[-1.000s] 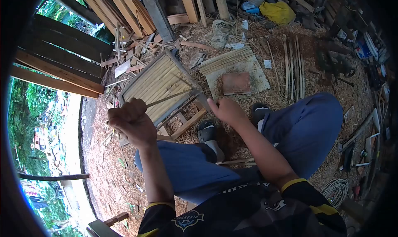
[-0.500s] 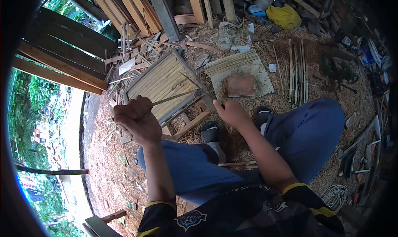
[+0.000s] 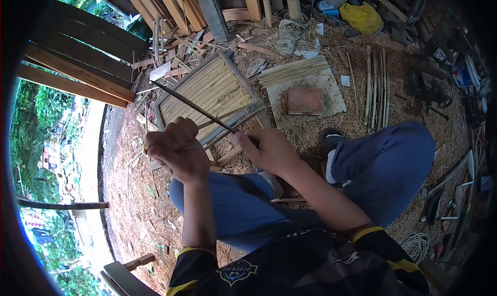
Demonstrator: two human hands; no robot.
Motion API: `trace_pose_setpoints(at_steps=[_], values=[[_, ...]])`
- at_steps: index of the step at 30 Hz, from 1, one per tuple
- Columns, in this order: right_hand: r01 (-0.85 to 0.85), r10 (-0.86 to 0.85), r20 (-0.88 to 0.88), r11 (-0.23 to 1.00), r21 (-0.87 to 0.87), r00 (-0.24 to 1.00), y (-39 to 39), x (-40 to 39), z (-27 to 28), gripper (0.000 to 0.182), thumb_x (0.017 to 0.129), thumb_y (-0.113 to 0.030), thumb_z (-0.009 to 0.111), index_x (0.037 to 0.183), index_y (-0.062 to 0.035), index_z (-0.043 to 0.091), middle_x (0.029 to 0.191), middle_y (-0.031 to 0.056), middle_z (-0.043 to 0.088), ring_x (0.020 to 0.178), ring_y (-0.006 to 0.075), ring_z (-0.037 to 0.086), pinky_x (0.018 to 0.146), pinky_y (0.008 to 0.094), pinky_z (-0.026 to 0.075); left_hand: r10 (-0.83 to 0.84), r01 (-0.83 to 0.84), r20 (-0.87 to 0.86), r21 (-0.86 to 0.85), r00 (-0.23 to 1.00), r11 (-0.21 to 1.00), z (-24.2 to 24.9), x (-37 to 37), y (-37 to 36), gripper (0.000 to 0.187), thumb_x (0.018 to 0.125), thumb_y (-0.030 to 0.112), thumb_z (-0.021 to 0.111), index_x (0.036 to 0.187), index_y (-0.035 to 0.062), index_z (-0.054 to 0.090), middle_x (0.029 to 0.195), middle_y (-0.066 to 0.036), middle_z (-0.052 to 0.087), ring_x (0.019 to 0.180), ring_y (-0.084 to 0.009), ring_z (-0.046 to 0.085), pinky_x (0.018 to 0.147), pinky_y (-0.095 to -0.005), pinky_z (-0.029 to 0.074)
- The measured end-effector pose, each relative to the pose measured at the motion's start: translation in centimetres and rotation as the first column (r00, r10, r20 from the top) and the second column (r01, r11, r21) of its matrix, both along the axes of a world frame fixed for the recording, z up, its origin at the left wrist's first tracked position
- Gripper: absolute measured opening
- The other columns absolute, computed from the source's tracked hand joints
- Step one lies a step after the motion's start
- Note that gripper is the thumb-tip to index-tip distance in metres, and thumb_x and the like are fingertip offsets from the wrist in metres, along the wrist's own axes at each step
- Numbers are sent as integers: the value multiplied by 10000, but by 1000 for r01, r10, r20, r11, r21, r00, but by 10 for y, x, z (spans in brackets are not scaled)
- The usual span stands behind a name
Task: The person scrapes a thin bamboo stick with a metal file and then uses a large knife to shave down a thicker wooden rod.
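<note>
My left hand (image 3: 178, 151) is closed in a fist around a thin bamboo strip (image 3: 209, 122), which sticks out to the right. In my right hand (image 3: 269, 151) is a knife (image 3: 189, 103), its handle hidden in the grip. The long dark blade points up and left, seen nearly edge-on, and crosses over the strip in this view. Beyond both hands, a panel of bamboo slats in a grey wooden frame (image 3: 202, 91) lies tilted on the ground.
A reddish block (image 3: 305, 100) rests on a pale sheet (image 3: 335, 91), with a row of thin strips (image 3: 295, 70) along its far edge. Longer sticks (image 3: 377, 89) lie to the right. Planks (image 3: 178, 8) lean at the back. Shavings cover the ground around my legs.
My right hand has moved left and towards me, closer to my left hand. The knife blade has swung to point further left, over the strip. My left hand has barely shifted.
</note>
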State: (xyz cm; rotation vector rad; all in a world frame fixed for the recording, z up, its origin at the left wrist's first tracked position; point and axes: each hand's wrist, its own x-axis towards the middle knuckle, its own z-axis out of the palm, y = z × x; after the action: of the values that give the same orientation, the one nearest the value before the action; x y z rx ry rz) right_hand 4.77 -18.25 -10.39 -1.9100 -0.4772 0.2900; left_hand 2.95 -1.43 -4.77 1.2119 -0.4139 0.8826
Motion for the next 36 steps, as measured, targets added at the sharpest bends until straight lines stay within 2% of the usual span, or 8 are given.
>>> trace_pose_setpoints(at_steps=[4,7,10,16,25,28,31,36], values=[[-52,46,-57,992,-113,997,-4,0,12,571,1008,-517,503,756,-43,699,586,153,604,612,361,651,605,475,511,32,-32,0,22,999,999,1,-1,-1,494,1014,564,474,802,135,353,609,37,241,566,-115,238,525,-307,227],[-40,41,4,995,-90,999,-4,-5,12,582,1011,-520,498,756,-34,692,588,157,607,624,371,654,608,477,512,53,-52,-1,58,999,997,1,-3,-6,490,1021,567,456,814,134,355,614,38,242,569,-114,236,527,-304,234],[-33,33,5,992,121,999,-5,-14,18,528,1023,-459,515,783,-16,672,528,154,510,510,356,549,534,456,416,58,-57,-8,71,998,996,-1,-4,-11,489,1026,572,440,822,135,358,620,39,245,572,-113,240,533,-301,242],[-13,7,-65,997,-79,998,-8,0,0,544,1019,-466,517,753,-16,665,544,164,527,541,371,583,542,457,434,51,-50,-7,73,999,996,-2,-3,-9,490,1022,578,443,825,136,368,628,41,248,577,-114,245,542,-304,250],[27,-31,-45,995,-97,998,-12,2,2,525,1010,-467,529,760,-31,680,566,179,559,567,390,603,546,478,447,22,-22,0,37,1000,999,-3,-3,-11,493,1005,569,485,798,134,381,606,34,270,575,-122,254,541,-313,245],[-65,53,-69,980,-188,996,-17,-2,20,569,1006,-549,477,811,-71,714,646,175,646,709,401,686,676,498,545,-5,5,-5,40,1000,999,-2,-2,-12,497,1001,571,492,796,133,380,606,36,266,576,-123,257,542,-311,247],[28,-29,-7,997,-66,1000,-13,-4,8,542,1008,-482,526,750,-29,676,588,179,583,587,399,613,565,476,468,11,-11,-9,51,1000,999,-3,-5,-14,498,1002,570,493,796,132,377,611,39,252,577,-125,257,543,-313,244],[50,-45,54,994,-98,998,-16,0,-2,557,1010,-493,513,745,-30,675,606,183,601,607,410,622,595,489,490,-21,20,10,63,1000,998,-2,-3,-15,496,1011,566,483,796,132,373,611,36,248,579,-126,257,542,-316,237]])
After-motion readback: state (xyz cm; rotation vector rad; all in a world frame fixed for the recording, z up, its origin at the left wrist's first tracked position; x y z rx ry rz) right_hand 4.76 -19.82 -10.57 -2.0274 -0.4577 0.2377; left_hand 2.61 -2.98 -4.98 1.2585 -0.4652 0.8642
